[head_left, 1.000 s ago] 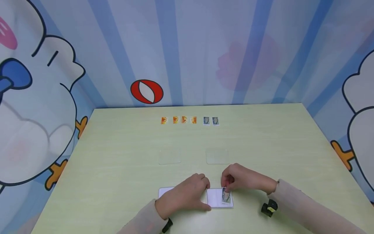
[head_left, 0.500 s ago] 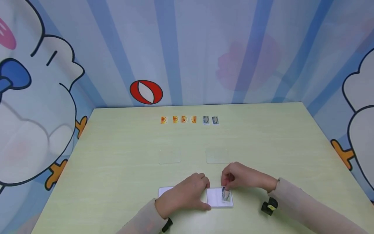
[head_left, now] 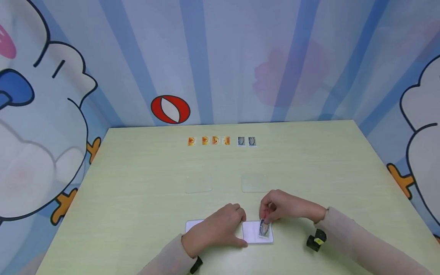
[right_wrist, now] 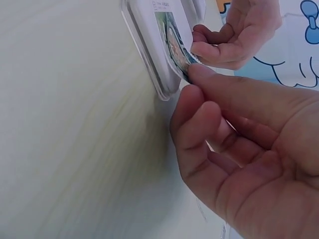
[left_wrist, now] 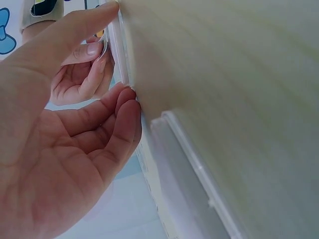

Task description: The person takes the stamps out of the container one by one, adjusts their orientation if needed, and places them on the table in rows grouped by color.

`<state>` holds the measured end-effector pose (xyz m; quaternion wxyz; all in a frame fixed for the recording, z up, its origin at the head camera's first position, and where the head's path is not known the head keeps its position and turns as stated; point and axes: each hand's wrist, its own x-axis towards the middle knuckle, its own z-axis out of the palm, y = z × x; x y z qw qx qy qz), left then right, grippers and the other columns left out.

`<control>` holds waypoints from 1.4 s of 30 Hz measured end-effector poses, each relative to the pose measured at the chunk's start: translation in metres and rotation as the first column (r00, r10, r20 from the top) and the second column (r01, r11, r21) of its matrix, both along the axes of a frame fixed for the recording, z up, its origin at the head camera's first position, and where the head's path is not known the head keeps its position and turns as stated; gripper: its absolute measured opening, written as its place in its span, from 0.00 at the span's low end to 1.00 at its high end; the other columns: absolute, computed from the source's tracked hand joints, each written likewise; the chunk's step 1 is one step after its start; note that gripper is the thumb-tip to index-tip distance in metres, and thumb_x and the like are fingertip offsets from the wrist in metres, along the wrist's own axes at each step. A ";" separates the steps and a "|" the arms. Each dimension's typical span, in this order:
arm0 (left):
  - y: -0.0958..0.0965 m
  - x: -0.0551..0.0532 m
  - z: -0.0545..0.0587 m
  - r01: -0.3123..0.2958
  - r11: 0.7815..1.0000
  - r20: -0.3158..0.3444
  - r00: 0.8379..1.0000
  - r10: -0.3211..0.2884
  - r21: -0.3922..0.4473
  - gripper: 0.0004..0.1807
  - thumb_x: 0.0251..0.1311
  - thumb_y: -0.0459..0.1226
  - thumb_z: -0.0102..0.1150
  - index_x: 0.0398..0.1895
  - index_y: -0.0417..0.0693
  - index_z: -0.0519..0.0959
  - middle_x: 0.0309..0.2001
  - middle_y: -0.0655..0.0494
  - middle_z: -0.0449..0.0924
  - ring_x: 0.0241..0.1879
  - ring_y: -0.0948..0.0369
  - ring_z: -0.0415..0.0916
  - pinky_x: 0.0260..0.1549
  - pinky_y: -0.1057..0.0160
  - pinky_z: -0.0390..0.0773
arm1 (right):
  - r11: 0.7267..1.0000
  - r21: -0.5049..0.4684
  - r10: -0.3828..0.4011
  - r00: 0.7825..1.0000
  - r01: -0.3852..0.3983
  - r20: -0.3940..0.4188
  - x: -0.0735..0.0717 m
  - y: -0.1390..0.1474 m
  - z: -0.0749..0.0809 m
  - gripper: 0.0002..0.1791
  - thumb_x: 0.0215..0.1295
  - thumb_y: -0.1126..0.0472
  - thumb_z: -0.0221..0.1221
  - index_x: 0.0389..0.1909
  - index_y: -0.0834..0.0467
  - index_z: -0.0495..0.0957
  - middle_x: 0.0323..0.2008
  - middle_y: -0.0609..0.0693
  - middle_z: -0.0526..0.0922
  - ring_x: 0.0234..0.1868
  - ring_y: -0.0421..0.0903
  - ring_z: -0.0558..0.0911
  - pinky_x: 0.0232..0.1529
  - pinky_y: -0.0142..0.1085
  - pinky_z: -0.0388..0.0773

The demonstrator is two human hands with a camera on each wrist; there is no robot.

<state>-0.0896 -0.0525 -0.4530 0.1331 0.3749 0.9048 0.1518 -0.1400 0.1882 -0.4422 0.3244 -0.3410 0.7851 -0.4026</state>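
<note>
My right hand [head_left: 283, 206] pinches a small grey-blue postage stamp [head_left: 264, 230] by its far edge, between thumb and fingers. The stamp slants a little over the right part of a shallow white box [head_left: 250, 233]. In the right wrist view the stamp [right_wrist: 174, 42] bends near the thumb. My left hand [head_left: 218, 231] holds this box at its left end, thumb at the near edge and curled fingertips at the far edge. Beneath the left wrist a second white box [head_left: 193, 224] shows only partly, the rest hidden by the hand.
At the back of the table [head_left: 144, 164] lie several orange stamps [head_left: 215, 140] in a row, with two grey-blue stamps [head_left: 246, 141] to their right. Two clear rectangular plastic pieces [head_left: 199, 184] lie flat between that row and the boxes.
The stamp in my right hand has tilted slightly, its lower end shifting a little left over the box. My left hand stays in place on the box. The head view drifts slightly.
</note>
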 end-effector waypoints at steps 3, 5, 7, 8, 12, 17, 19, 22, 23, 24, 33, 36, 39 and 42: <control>0.000 0.000 0.000 -0.001 1.000 0.000 1.000 0.001 -0.001 0.29 0.45 0.54 0.77 0.42 0.46 0.77 0.35 0.62 0.71 0.36 0.66 0.66 0.39 0.71 0.70 | 1.000 -0.006 -0.005 0.999 0.006 0.035 0.000 0.000 0.000 0.04 0.58 0.73 0.67 0.31 0.63 0.83 0.29 0.46 0.84 0.22 0.36 0.75 0.22 0.27 0.72; 0.000 0.000 0.000 -0.002 1.000 0.001 1.000 0.002 -0.002 0.29 0.45 0.54 0.77 0.42 0.46 0.77 0.35 0.63 0.71 0.36 0.66 0.66 0.39 0.71 0.70 | 1.000 -0.006 -0.006 0.999 0.006 0.045 0.000 0.000 -0.001 0.04 0.59 0.73 0.67 0.31 0.63 0.83 0.29 0.46 0.84 0.22 0.36 0.75 0.22 0.27 0.71; 0.000 0.000 0.000 -0.003 1.000 0.003 1.000 0.003 -0.001 0.29 0.45 0.54 0.77 0.42 0.46 0.77 0.35 0.63 0.71 0.36 0.66 0.66 0.39 0.71 0.70 | 1.000 -0.001 -0.008 0.999 0.009 0.049 -0.001 0.000 -0.001 0.04 0.59 0.73 0.67 0.31 0.62 0.83 0.29 0.46 0.84 0.22 0.37 0.76 0.23 0.27 0.72; 0.000 0.000 0.000 -0.003 1.000 0.003 1.000 0.003 -0.001 0.29 0.45 0.54 0.77 0.42 0.46 0.77 0.35 0.63 0.71 0.36 0.66 0.66 0.39 0.71 0.70 | 1.000 0.001 -0.007 0.999 0.007 0.048 -0.001 0.000 0.000 0.04 0.59 0.73 0.67 0.31 0.62 0.83 0.29 0.46 0.84 0.22 0.37 0.76 0.23 0.27 0.72; 0.000 0.000 0.001 -0.003 1.000 0.002 1.000 0.003 -0.002 0.29 0.45 0.54 0.77 0.42 0.46 0.77 0.35 0.63 0.71 0.36 0.66 0.65 0.38 0.71 0.70 | 1.000 0.012 -0.010 0.999 0.009 0.039 -0.002 0.001 0.000 0.05 0.59 0.73 0.67 0.31 0.61 0.83 0.29 0.45 0.84 0.23 0.37 0.76 0.24 0.27 0.73; 0.000 0.001 0.002 0.000 1.000 -0.004 1.000 0.000 -0.001 0.28 0.45 0.54 0.77 0.42 0.46 0.77 0.35 0.63 0.70 0.35 0.66 0.65 0.37 0.71 0.70 | 1.000 0.010 -0.007 0.999 0.006 0.038 -0.003 0.002 0.001 0.05 0.58 0.72 0.67 0.32 0.60 0.84 0.27 0.45 0.84 0.22 0.36 0.75 0.23 0.27 0.72; 0.000 0.002 0.003 0.001 1.000 -0.006 1.000 -0.001 -0.001 0.28 0.46 0.54 0.77 0.42 0.46 0.77 0.35 0.63 0.70 0.35 0.66 0.65 0.37 0.71 0.70 | 1.000 0.006 -0.005 0.999 0.004 0.050 -0.003 0.002 0.001 0.05 0.59 0.72 0.67 0.32 0.61 0.84 0.26 0.45 0.83 0.21 0.36 0.74 0.23 0.27 0.71; -0.001 0.002 0.003 0.000 1.000 -0.005 1.000 0.000 -0.005 0.28 0.46 0.54 0.77 0.42 0.46 0.77 0.35 0.63 0.70 0.35 0.66 0.65 0.38 0.71 0.70 | 1.000 -0.001 -0.002 0.997 0.002 0.072 -0.004 0.002 0.001 0.04 0.59 0.72 0.66 0.33 0.61 0.84 0.26 0.46 0.83 0.21 0.36 0.74 0.23 0.26 0.71; -0.001 0.002 0.003 -0.001 1.000 -0.003 1.000 0.001 -0.006 0.28 0.46 0.54 0.77 0.42 0.46 0.77 0.35 0.63 0.70 0.35 0.66 0.65 0.38 0.71 0.70 | 1.000 -0.002 -0.003 0.997 0.003 0.082 -0.005 0.002 0.001 0.04 0.60 0.72 0.66 0.33 0.62 0.84 0.26 0.46 0.83 0.21 0.36 0.74 0.23 0.26 0.70; -0.001 0.002 0.003 -0.002 1.000 -0.001 1.000 0.002 -0.006 0.28 0.46 0.54 0.77 0.42 0.46 0.77 0.35 0.63 0.70 0.36 0.66 0.65 0.38 0.71 0.70 | 1.000 -0.001 -0.007 0.996 0.007 0.090 -0.005 0.003 0.001 0.04 0.60 0.72 0.66 0.33 0.62 0.84 0.26 0.47 0.83 0.21 0.36 0.73 0.23 0.26 0.70; -0.001 0.001 0.003 -0.004 1.000 0.010 1.000 0.004 -0.006 0.28 0.46 0.54 0.77 0.42 0.46 0.77 0.35 0.63 0.70 0.36 0.66 0.65 0.39 0.71 0.71 | 0.999 0.006 -0.034 0.991 0.034 0.132 -0.005 0.004 0.001 0.03 0.61 0.74 0.64 0.33 0.65 0.84 0.28 0.48 0.84 0.23 0.38 0.74 0.24 0.28 0.72; -0.001 0.001 0.001 -0.004 1.000 0.010 1.000 0.004 -0.004 0.28 0.46 0.54 0.77 0.42 0.46 0.77 0.35 0.63 0.70 0.35 0.66 0.65 0.38 0.71 0.70 | 0.999 0.008 -0.038 0.990 0.037 0.134 -0.006 0.004 0.000 0.03 0.61 0.73 0.64 0.34 0.64 0.84 0.28 0.49 0.85 0.24 0.38 0.74 0.25 0.28 0.72; -0.001 0.001 0.000 -0.003 1.000 0.006 1.000 0.003 0.003 0.29 0.46 0.54 0.77 0.42 0.46 0.77 0.35 0.63 0.70 0.35 0.66 0.65 0.38 0.71 0.71 | 0.999 -0.004 -0.036 0.989 0.037 0.144 -0.007 0.005 0.000 0.03 0.61 0.73 0.64 0.34 0.64 0.84 0.29 0.50 0.85 0.24 0.39 0.75 0.26 0.29 0.74; -0.001 0.000 -0.001 -0.004 1.000 0.002 1.000 0.004 0.005 0.29 0.46 0.54 0.77 0.42 0.46 0.77 0.35 0.63 0.70 0.35 0.66 0.65 0.38 0.71 0.71 | 0.999 -0.015 -0.037 0.987 0.039 0.159 -0.008 0.005 0.000 0.04 0.61 0.73 0.65 0.35 0.64 0.85 0.29 0.51 0.86 0.25 0.41 0.77 0.27 0.30 0.76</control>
